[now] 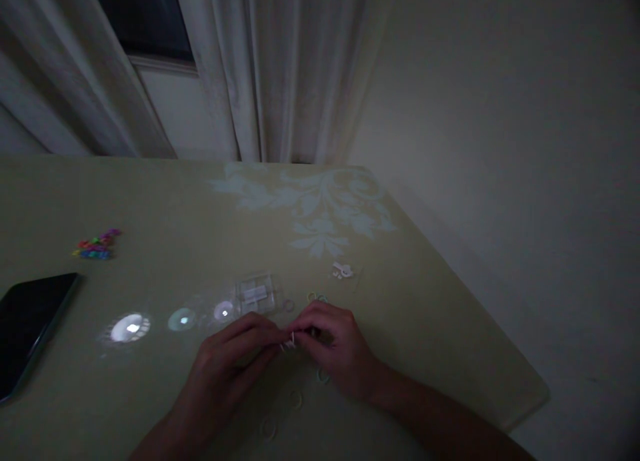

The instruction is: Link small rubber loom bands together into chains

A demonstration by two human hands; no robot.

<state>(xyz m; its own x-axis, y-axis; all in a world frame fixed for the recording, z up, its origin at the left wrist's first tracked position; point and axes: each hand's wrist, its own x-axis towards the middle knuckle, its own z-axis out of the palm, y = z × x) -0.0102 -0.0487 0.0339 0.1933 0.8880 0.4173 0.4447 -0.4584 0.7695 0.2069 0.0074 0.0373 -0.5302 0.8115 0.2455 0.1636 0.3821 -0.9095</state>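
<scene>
My left hand (pixel 227 368) and my right hand (pixel 340 348) meet at the fingertips over the table, both closed in a pinch. Between them is a small white piece (pixel 289 344) with thin prongs, its exact kind too small and dim to make out. Just beyond my left fingers lies a clear plastic case (pixel 257 293) with a pale insert. Thin pale rings are scattered around my hands: a ring (pixel 296 400) and another ring (pixel 269 428) nearer me, a greenish ring (pixel 323 376) beside my right wrist, and several past my knuckles.
Small white plastic parts (pixel 343 270) lie beyond my right hand. Left of the case sit a pale disc (pixel 181 319) and a larger shiny round piece (pixel 130 328). A phone (pixel 33 324) and a heap of colourful small pieces (pixel 97 246) are farther left. A wall (pixel 500 181) borders the table's right edge.
</scene>
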